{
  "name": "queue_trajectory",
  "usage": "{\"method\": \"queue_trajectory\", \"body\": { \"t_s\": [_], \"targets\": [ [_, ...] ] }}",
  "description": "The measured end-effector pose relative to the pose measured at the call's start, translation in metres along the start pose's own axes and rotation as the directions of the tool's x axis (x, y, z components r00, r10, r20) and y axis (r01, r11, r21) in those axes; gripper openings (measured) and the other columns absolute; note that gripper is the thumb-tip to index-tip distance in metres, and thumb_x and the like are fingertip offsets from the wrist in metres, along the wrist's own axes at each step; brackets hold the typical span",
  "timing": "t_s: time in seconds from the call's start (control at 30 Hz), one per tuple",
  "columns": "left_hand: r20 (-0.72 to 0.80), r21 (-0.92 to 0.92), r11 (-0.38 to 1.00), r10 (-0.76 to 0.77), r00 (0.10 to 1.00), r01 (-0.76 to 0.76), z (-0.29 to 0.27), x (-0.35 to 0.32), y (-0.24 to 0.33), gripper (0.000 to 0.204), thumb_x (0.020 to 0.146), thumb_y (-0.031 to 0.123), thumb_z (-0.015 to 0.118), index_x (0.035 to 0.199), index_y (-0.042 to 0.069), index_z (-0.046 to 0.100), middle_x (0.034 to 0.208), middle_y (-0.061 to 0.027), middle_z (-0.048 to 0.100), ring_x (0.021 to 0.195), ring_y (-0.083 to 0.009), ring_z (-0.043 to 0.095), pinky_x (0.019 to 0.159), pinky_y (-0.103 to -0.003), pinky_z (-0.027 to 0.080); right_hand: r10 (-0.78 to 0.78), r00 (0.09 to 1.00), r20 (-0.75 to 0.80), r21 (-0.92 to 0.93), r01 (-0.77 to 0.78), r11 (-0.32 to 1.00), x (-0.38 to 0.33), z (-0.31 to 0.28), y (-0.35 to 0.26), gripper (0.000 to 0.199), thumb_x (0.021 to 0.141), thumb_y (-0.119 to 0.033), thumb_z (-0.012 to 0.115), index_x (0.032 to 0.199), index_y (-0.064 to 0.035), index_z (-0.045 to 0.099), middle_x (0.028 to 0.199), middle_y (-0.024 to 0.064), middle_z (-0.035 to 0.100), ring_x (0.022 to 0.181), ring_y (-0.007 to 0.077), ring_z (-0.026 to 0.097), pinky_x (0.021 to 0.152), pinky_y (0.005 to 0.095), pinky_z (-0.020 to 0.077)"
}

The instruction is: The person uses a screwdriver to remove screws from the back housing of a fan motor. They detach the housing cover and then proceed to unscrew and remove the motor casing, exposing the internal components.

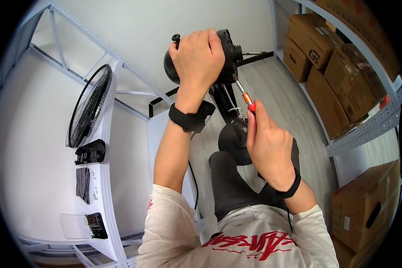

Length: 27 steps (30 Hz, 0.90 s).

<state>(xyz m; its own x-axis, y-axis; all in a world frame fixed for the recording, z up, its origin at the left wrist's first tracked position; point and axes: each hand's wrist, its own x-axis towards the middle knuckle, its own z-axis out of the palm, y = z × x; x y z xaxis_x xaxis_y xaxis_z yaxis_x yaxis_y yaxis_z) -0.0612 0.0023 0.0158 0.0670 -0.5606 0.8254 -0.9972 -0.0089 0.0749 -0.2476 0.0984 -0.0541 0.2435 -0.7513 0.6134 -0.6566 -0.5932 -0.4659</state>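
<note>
A black fan motor housing (228,53) tops a dark stand in front of me, its metal shaft (252,53) pointing right. My left hand (198,58) wraps over the top of the housing, fingers curled round it, beside a black knob (176,38). In my right hand (270,145) is a screwdriver (246,94) with a red and orange handle, gripped between thumb and fingers. Its tip meets the lower right edge of the housing; the screw there is too small to make out. Below hang loose wires (239,120) near a round dark part (233,142) of the stand.
On the white shelf (107,187) at left lie a black fan grille (90,107), a black plastic cover (90,152), a folded grey cloth (82,184) and an opened bit set (96,225). Cardboard boxes (330,98) fill the rack at right; another box (366,205) stands below.
</note>
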Motion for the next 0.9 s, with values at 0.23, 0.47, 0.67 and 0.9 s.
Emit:
{"method": "queue_trajectory", "body": {
  "t_s": [0.23, 0.47, 0.67, 0.9],
  "targets": [
    [0.002, 0.017, 1.000, -0.001, 1.000, 0.001, 0.004, 0.002, 0.005, 0.038, 0.100, 0.029, 0.043, 0.099, 0.012, 0.077, 0.088, -0.0090, 0.075, 0.088, -0.0312, 0.068, 0.091, -0.047, 0.042, 0.046, 0.997, 0.058, 0.033, -0.048, 0.998, 0.005, -0.004, 0.004, 0.022, 0.100, -0.019, 0.059, 0.108, 0.0015, 0.060, 0.057, 0.0133, 0.060, 0.047, 0.0322, 0.062, 0.041, 0.0409, 0.0463],
    [0.003, 0.033, 0.999, -0.005, 1.000, 0.005, 0.005, 0.003, 0.005, 0.038, 0.100, 0.029, 0.043, 0.098, 0.011, 0.077, 0.087, -0.0087, 0.074, 0.086, -0.0314, 0.068, 0.091, -0.048, 0.041, 0.052, 0.998, 0.027, -0.024, -0.051, 0.998, 0.007, -0.001, 0.005, 0.022, 0.101, -0.022, 0.058, 0.106, -0.0012, 0.061, 0.062, 0.0141, 0.064, 0.050, 0.0348, 0.063, 0.046, 0.0445, 0.0495],
    [-0.025, 0.047, 0.999, 0.005, 1.000, -0.004, 0.007, 0.003, 0.003, 0.038, 0.098, 0.028, 0.044, 0.089, 0.009, 0.075, 0.080, -0.0102, 0.073, 0.077, -0.0338, 0.066, 0.085, -0.049, 0.042, 0.067, 0.990, 0.128, 0.221, -0.094, 0.971, 0.014, -0.006, 0.013, 0.024, 0.100, -0.021, 0.059, 0.109, 0.0005, 0.060, 0.061, 0.0165, 0.063, 0.050, 0.0347, 0.064, 0.044, 0.0427, 0.0498],
    [-0.046, 0.071, 0.997, 0.005, 0.999, -0.002, 0.008, 0.003, 0.013, 0.038, 0.098, 0.028, 0.045, 0.085, 0.008, 0.074, 0.077, -0.0110, 0.072, 0.075, -0.0343, 0.066, 0.083, -0.048, 0.043, 0.145, 0.988, 0.046, 0.069, -0.148, 0.987, 0.003, 0.009, 0.001, 0.022, 0.101, -0.021, 0.057, 0.113, -0.0022, 0.058, 0.058, 0.0154, 0.062, 0.049, 0.0375, 0.063, 0.046, 0.0461, 0.0508]
  ]
}}
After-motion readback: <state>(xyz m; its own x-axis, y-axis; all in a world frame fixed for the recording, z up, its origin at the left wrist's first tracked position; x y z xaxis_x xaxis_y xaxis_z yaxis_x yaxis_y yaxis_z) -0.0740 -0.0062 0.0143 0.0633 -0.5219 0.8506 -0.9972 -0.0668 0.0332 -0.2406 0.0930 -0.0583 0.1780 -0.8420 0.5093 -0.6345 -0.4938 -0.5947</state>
